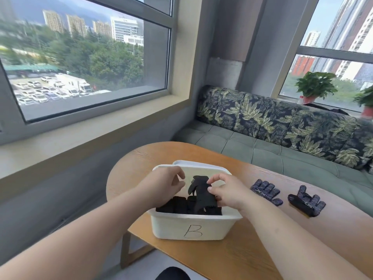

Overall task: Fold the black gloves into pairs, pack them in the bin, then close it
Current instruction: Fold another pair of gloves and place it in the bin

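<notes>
From the head camera I see my right hand [226, 193] pinching a black glove [201, 194], fingertips on its top edge and thumb against its side. It stands upright over the bin [191, 227], which is marked B. My left hand [167, 184] hangs just left of the glove with its fingers curled; I cannot tell if it grips anything. Folded gloves [175, 205] lie packed in the bin. The lid [201, 164] leans behind it. Two loose gloves [265, 190] lie flat on the table [222, 259] to the right, apart from each other.
</notes>
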